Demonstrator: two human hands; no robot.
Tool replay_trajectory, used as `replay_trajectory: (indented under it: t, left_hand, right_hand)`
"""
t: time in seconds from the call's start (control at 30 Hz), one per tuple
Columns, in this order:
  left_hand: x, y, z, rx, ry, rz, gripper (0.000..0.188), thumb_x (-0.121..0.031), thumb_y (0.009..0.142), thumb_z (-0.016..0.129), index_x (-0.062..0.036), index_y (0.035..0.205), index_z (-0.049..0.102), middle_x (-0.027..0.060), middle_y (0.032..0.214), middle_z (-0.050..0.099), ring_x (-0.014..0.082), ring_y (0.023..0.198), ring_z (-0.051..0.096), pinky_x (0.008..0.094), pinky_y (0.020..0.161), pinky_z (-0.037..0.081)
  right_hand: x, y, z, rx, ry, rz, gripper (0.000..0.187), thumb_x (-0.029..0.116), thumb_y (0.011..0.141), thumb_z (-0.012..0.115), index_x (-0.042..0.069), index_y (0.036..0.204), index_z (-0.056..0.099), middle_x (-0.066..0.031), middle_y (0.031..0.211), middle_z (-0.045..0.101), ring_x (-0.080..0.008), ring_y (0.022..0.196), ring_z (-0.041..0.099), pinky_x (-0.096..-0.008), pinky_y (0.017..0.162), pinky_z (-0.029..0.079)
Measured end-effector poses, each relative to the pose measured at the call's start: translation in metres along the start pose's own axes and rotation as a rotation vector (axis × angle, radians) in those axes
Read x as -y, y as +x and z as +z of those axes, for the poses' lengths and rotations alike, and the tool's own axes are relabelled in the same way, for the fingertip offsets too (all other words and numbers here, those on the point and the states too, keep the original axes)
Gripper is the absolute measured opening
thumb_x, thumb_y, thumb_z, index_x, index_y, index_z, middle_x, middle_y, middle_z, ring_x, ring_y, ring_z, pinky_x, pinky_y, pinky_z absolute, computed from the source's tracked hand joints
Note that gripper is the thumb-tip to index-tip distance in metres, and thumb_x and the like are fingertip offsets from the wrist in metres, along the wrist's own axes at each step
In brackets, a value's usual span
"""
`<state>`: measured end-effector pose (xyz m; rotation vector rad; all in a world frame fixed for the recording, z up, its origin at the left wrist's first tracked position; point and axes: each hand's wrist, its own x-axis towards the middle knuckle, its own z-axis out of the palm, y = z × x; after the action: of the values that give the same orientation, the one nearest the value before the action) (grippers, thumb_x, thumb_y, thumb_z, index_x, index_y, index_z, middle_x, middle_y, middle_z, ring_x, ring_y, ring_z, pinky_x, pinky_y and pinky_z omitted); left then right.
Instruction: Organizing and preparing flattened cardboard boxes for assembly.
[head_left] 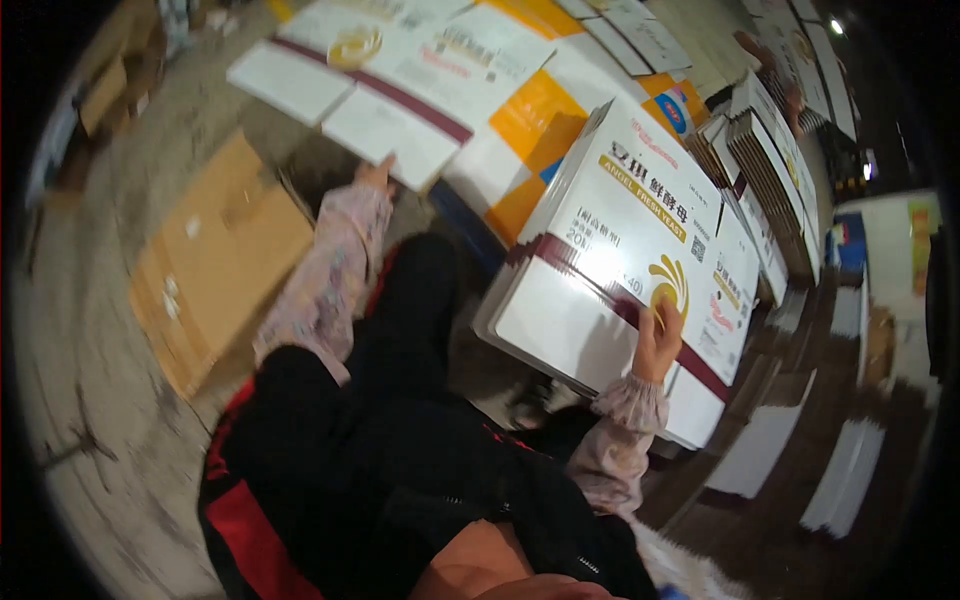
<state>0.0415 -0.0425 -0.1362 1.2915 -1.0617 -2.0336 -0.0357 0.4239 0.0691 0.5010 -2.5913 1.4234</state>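
Concrete floor (90,430). Your R hand (657,345): fingers half-open atop flat-packed white carton stk (590,300), nothing visibly gripped. L hand (376,177): at carton blank (400,130) edge, grip can't tell. Prob. best: edges sq.

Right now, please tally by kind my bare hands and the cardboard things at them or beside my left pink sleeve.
Left hand and right hand: 2
Flattened white printed carton at left hand: 1
Stack of flattened white printed cartons beneath right hand: 1
Flat brown cardboard piece beside left sleeve: 1
Total: 5

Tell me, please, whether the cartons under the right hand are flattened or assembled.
Flattened: the white cartons lie in a stack of thin layers.
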Motion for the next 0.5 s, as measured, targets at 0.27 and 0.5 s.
replay_trajectory:
  t: [0.27, 0.5]
  left_hand:
    - [-0.009, -0.102, 0.042, 0.072, -0.129, -0.055, 0.041, -0.01, 0.078, 0.06, -0.0018, 0.116, 0.047, 0.0126, 0.107, 0.055, 0.0231, 0.103, 0.05, 0.0344, 0.083, 0.044]
    - [0.023, -0.186, 0.054, 0.378, 0.003, 0.084, 0.055, -0.006, 0.079, 0.058, 0.0024, 0.127, 0.033, 0.0159, 0.129, 0.039, 0.0235, 0.122, 0.035, 0.0305, 0.097, 0.033]
  right_hand:
    - [-0.031, -0.065, -0.062, 0.093, -0.667, -0.178, 0.039, 0.013, 0.083, 0.057, -0.002, 0.117, 0.047, -0.0167, 0.114, 0.048, -0.026, 0.105, 0.047, -0.0343, 0.089, 0.039]
    - [0.09, -0.024, 0.054, 0.705, -0.404, -0.511, 0.057, 0.017, 0.069, 0.067, 0.002, 0.12, 0.047, -0.0194, 0.123, 0.045, -0.0348, 0.117, 0.04, -0.0431, 0.098, 0.031]
